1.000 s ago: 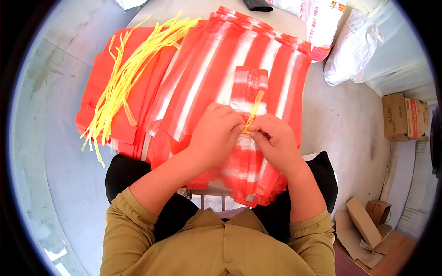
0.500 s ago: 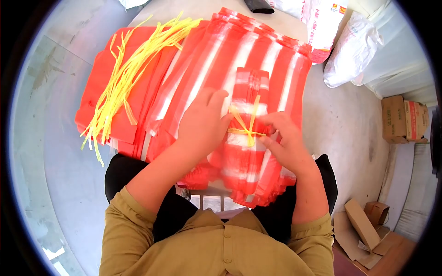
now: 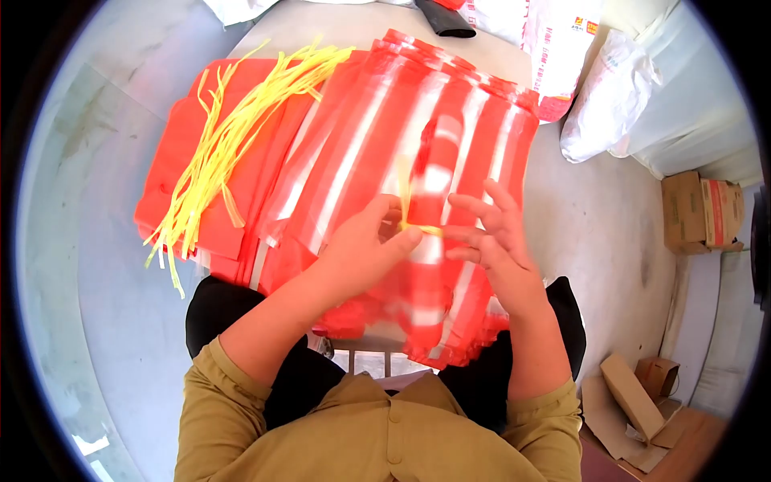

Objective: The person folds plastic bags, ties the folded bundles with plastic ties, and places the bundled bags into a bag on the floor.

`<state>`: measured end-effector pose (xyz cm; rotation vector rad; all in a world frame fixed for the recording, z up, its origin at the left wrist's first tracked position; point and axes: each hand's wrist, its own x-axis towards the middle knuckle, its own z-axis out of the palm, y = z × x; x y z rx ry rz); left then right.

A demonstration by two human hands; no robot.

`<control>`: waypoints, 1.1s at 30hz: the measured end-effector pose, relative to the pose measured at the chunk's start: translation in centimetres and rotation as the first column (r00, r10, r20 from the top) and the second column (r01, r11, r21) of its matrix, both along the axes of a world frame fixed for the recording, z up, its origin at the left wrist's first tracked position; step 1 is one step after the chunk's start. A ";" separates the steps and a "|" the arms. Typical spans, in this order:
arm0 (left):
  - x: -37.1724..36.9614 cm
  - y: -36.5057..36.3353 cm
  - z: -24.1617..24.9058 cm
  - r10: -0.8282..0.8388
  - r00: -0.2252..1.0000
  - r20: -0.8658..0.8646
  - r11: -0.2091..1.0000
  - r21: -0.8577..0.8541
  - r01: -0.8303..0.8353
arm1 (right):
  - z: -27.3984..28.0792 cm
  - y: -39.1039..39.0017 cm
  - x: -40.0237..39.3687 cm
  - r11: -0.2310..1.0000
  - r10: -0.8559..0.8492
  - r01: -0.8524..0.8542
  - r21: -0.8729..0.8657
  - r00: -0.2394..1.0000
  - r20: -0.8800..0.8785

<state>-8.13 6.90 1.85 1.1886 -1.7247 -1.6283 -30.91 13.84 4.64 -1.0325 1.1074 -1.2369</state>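
A folded bundle of red-and-white striped plastic bags (image 3: 430, 289) lies lengthwise over a larger stack of striped plastic bags (image 3: 353, 153), turned partly onto its edge and blurred. A yellow tie strip (image 3: 430, 230) goes round its middle. My left hand (image 3: 369, 245) is closed at the bundle's left edge, thumb and fingers at the tie; their exact grip is partly hidden. Close to the bundle's right side, my right hand (image 3: 494, 241) has its fingers spread, the tips near the tie. Many loose yellow strips (image 3: 233, 145) rest on plain red bags (image 3: 173, 177) to the left.
The stacks lie on a pale surface in front of my knees. White printed sacks (image 3: 554, 56) and a white plastic bag (image 3: 610, 96) stand at the back right. Cardboard boxes (image 3: 687, 213) and flattened cardboard (image 3: 610, 410) are on the right. A black roll-like object (image 3: 450, 24) lies at the back.
The bundle has turned from lying flat to partly on edge. My left hand has moved down and right to its tie. The right hand's fingers have come off the tie and spread.
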 end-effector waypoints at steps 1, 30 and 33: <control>0.2 0.1 0.2 0.022 0.986 -0.167 0.981 0.193 0.011 | 0.4 0.0 -0.1 0.999 0.021 -0.018 -0.040 0.998 0.065; -3.7 4.9 -0.3 0.067 0.975 -0.213 0.698 0.708 0.107 | -4.4 -1.8 -6.1 0.990 -0.126 0.019 -0.143 0.603 -0.788; -3.6 4.9 -0.9 0.060 0.964 -0.258 0.713 0.687 0.139 | -6.0 -3.0 -6.9 0.975 -0.181 0.022 -0.220 0.647 -0.741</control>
